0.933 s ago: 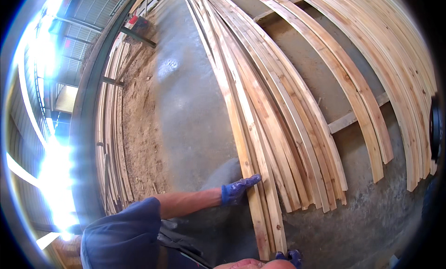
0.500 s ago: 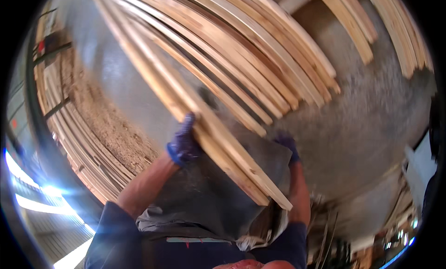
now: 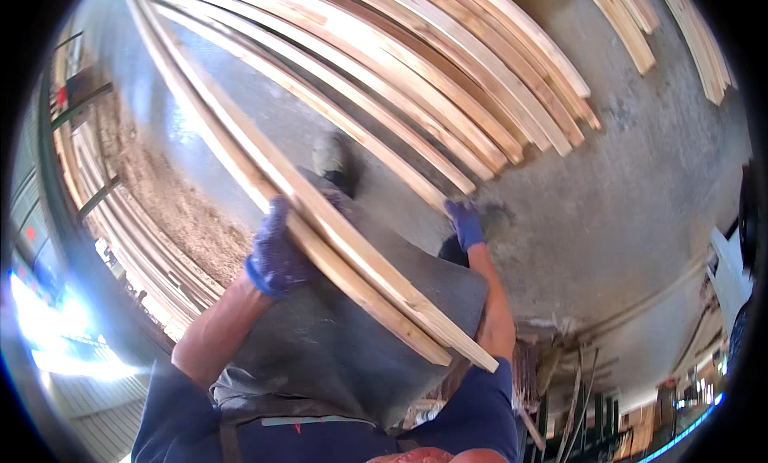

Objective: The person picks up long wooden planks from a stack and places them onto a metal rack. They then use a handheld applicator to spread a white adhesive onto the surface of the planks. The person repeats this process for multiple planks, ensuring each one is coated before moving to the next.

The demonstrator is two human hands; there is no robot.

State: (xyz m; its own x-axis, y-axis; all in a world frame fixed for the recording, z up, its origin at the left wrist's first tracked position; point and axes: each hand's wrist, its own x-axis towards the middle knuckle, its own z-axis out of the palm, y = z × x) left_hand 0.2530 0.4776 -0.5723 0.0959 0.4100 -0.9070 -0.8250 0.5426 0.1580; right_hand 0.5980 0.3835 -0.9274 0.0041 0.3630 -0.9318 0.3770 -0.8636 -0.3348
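**Two Long Boards (image 3: 376, 267) Across the Body, One Firm Grip**

Clasped in the gloved left hand (image 3: 280, 259), left of centre in the frame: both boards, side by side, running from the upper left to staggered ends at lower centre, over a dark apron (image 3: 320, 343). At the gloved right hand (image 3: 464, 223), right of centre — contact with the near end of a loose board (image 3: 388, 163), though impossible to tell whether closed on it.

Probably stiff at the hold and light enough for one hand, but springy and unwieldy over such length; likely dry rather than slippery, hard to break, prone to splinters. Best held around both outer edges, nearer mid-length for balance.

Farther out, across the top of the frame: more boards (image 3: 512, 93) above concrete floor (image 3: 624, 199). At left, past a strip of bare earth (image 3: 168, 175) — stacked timber (image 3: 152, 255). No container identifiable for certain.
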